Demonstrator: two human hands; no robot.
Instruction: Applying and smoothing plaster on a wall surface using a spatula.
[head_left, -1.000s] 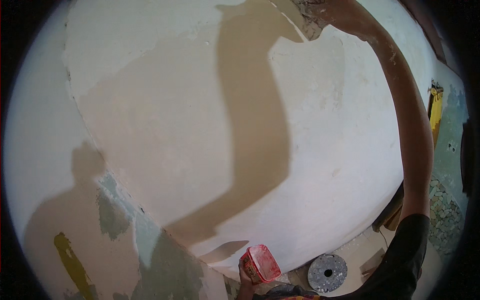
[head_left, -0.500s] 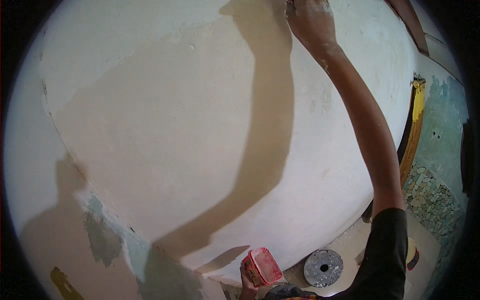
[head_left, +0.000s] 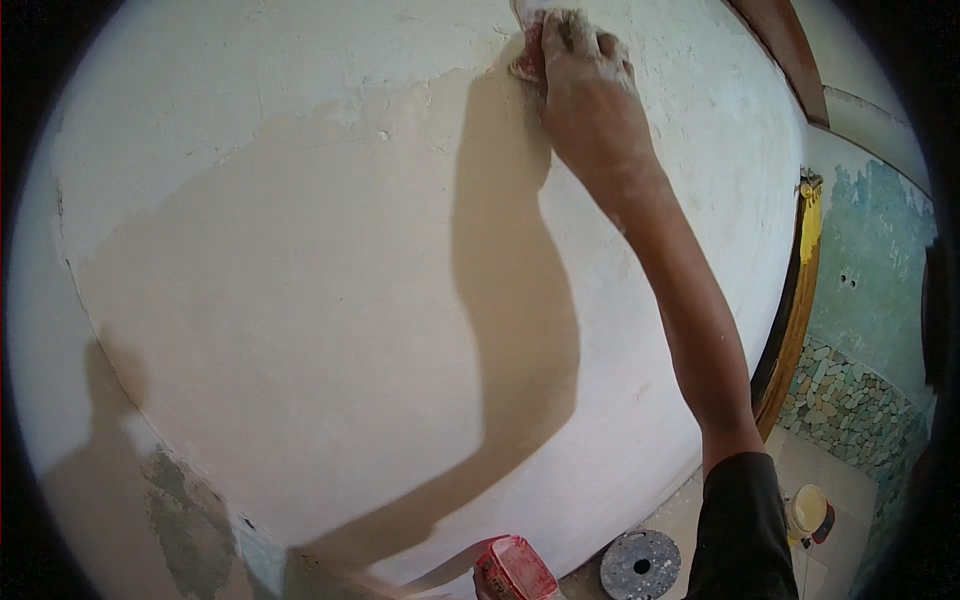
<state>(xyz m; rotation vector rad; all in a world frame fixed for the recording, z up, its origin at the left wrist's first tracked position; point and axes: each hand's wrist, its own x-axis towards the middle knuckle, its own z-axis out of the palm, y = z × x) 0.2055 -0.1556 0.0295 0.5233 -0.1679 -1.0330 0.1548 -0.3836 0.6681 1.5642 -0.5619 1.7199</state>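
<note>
High on the pale wall (head_left: pixel 380 260), my right hand (head_left: pixel 590 85) reaches up with bent, white-smeared fingers. They are closed round a red tool (head_left: pixel 531 52) smeared with white; its edge is against the wall, and the hand hides most of it, so its exact kind does not show. At the lower edge, my left hand holds a red plastic tub (head_left: pixel 522 570) with whitish paste on its inside. Only a sliver of that hand shows beside the tub. A damp-looking darker patch covers the wall below my right hand.
On the tiled floor stand a grey speckled round object (head_left: pixel 641 566) with a central hole and a cream bucket (head_left: pixel 806 508). A wooden frame (head_left: pixel 790 330) with a yellow part edges the wall at right. Beyond it is a green wall (head_left: pixel 868 270) with pebble-like stone cladding (head_left: pixel 845 395).
My right hand has come lower and slightly left in view, so the red tool now shows. The tub has sunk toward the lower edge, and the view has shifted a little.
</note>
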